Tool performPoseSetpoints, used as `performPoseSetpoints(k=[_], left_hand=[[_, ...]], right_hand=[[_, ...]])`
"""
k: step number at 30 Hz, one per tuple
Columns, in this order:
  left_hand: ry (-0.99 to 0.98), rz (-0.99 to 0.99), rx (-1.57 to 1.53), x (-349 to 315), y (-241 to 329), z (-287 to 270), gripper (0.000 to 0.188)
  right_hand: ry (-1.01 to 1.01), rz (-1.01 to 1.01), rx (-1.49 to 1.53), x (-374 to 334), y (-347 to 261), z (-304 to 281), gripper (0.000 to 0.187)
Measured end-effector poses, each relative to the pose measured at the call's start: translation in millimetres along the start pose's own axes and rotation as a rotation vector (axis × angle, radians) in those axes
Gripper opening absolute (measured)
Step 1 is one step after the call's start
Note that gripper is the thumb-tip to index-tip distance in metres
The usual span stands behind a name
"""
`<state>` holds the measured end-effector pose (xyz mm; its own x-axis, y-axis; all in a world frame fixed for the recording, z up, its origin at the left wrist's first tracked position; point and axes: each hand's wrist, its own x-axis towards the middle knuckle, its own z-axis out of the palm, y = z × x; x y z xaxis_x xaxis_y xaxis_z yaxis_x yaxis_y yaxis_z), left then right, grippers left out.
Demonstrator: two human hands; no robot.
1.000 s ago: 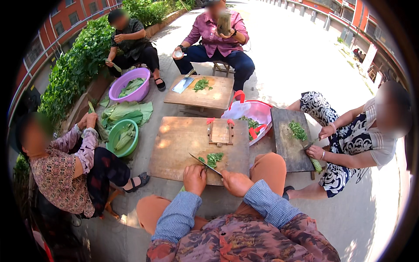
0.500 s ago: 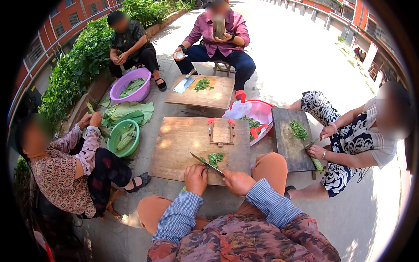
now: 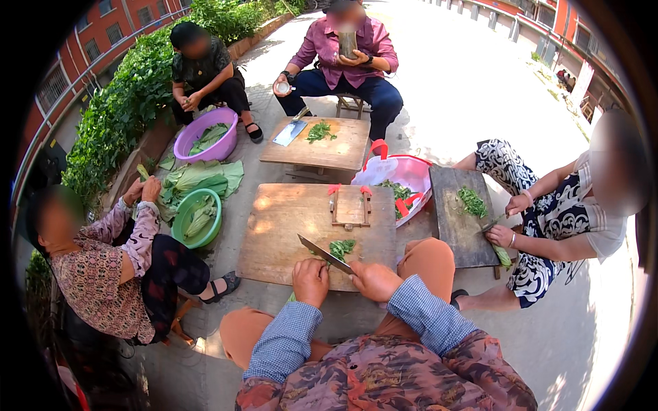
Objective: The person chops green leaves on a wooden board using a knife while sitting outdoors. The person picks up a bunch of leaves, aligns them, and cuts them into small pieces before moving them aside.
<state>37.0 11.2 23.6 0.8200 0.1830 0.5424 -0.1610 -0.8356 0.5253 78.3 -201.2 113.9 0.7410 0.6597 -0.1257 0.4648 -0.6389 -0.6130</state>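
Note:
My right hand (image 3: 375, 281) is wrapped around the handle of a kitchen knife (image 3: 323, 253). Its broad blade points up and to the left, raised a little over the near part of a wooden board (image 3: 281, 229). Close to the blade, my left hand (image 3: 310, 281) is closed on leafy greens at the board's front edge. Most of that bunch is hidden under my fingers; a pale green end (image 3: 292, 296) shows below them. Chopped greens (image 3: 340, 248) lie in a small heap just beyond the knife.
A small wooden frame (image 3: 350, 207) with red ties lies on the board. At left are a green basin (image 3: 216, 220) and a purple basin (image 3: 226, 147). A pink-white bag (image 3: 415, 179) stands at right. Several people sit around, one cutting on a dark board (image 3: 449, 236).
The knife blade has lifted slightly and turned a little steeper above the board. My left hand keeps its grip at the board's edge. The whole view has shifted slightly.

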Motion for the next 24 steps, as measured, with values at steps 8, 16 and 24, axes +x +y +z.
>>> performPoseSetpoints(k=[8, 16, 24], left_hand=[[-0.004, -0.005, 0.011, 0, -1, 1, 0.012], [-0.003, -0.005, -0.014, 1, -1, 2, 0.012], [-0.001, -0.01, 0.01, 0, -1, -2, 0.012]], right_hand=[[-0.052, 0.053, -0.14, 2, -4, -2, 0.026], [0.093, -0.01, -0.151, 4, 7, 0, 0.029], [0.244, -0.104, -0.22, 5, -4, -10, 0.047]])
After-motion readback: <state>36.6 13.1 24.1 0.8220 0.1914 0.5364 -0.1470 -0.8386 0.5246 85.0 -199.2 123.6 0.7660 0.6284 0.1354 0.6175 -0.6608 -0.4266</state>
